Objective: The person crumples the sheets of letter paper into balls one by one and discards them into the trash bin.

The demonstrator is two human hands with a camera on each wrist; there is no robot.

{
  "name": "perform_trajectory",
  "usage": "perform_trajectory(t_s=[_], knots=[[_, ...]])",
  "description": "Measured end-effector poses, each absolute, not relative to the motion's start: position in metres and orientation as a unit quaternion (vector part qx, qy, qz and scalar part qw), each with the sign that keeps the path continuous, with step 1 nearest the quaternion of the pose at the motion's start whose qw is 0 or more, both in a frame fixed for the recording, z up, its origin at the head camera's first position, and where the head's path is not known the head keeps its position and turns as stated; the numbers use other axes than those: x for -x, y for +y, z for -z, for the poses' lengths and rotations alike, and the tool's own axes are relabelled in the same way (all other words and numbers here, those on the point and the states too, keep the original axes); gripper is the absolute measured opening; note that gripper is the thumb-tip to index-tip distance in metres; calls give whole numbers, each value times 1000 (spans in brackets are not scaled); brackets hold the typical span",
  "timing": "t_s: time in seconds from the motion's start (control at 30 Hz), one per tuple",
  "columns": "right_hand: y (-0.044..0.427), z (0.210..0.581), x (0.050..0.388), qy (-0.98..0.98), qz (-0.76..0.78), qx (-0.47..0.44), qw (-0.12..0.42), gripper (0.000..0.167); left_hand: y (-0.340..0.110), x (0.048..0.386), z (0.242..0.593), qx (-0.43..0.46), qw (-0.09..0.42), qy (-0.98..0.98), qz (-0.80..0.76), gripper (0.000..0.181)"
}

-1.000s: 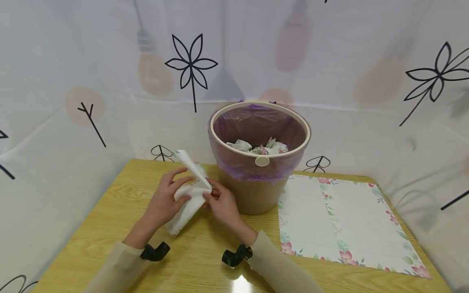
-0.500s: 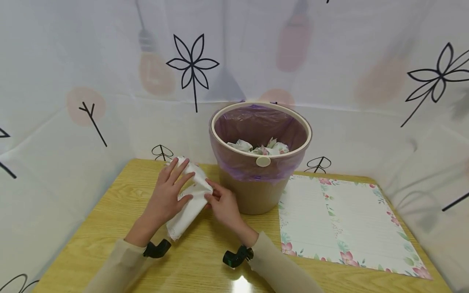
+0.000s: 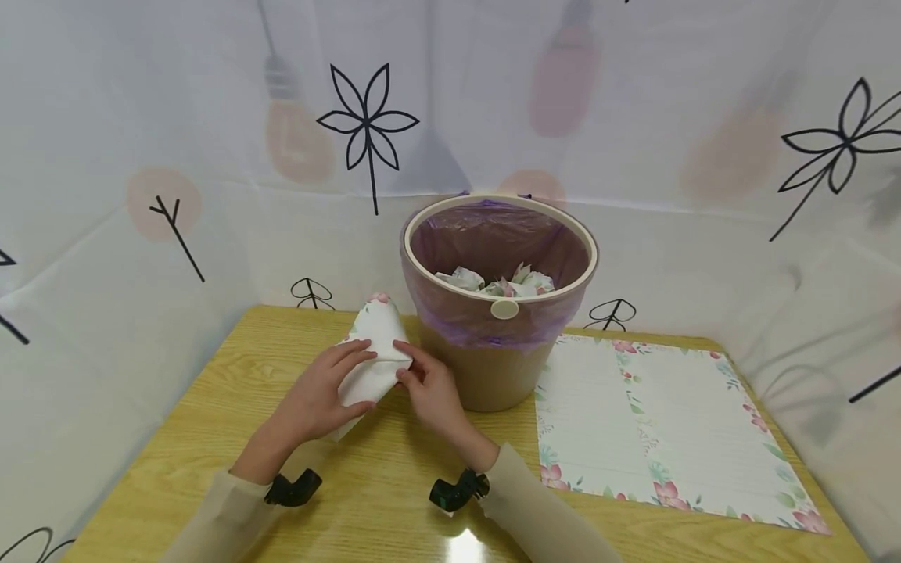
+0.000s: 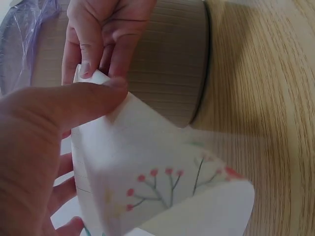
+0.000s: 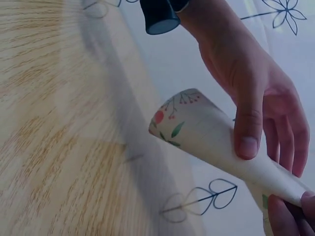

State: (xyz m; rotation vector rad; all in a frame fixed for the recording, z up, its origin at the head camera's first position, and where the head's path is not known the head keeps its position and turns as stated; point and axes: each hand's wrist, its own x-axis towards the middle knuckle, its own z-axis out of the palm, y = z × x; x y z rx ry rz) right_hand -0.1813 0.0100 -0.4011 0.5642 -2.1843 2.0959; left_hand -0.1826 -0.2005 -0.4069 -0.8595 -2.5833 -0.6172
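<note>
Clearly, the left hand (image 3: 317,397) (thumb straight) grips curled paper (image 3: 371,381) while the right hand (image 3: 432,397) pinches its edge.

Looks like a curtained booth here: printed cloth (image 3: 464,102) from nine through twelve to three, wooden table (image 3: 380,493) at six.

Bin (image 3: 486,374) blks R; rm L

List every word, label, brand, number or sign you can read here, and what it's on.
No text can be read anywhere.
Held paper: berry and leaf prints, nothing legible.
Flat floral paper: faint marks down the middle, too small to make out.
Bin: no legible brand.
Backdrop: drawings, no legible words.
</note>
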Motion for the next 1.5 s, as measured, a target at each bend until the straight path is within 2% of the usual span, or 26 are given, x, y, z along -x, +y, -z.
perform_trajectory(t_s=[0.17, 0.43, 0.7, 0.9, 1.2, 1.37, 1.5], knots=[[10, 425, 197, -683, -708, -179, 0, 56, -200, 183, 408, 311, 192, -903, 226, 56], [12, 429, 200, -656, -735, -173, -17, 49, -200, 185, 409, 311, 254, -886, 233, 48], [12, 426, 195, -746, -641, -177, 49, 46, -206, 183, 407, 309, 293, -869, 250, 44], [6, 422, 189, -736, -646, -197, 41, 48, -214, 182, 406, 320, 311, -854, 269, 46], [6, 420, 184, -708, -666, -230, 46, 47, -216, 184, 407, 339, 279, -823, 359, 46], [6, 421, 183, -688, -673, -261, 72, 48, -211, 184, 408, 319, 252, -821, 400, 40], [7, 419, 181, -690, -673, -257, 67, 53, -206, 183, 408, 302, 233, -828, 412, 36]])
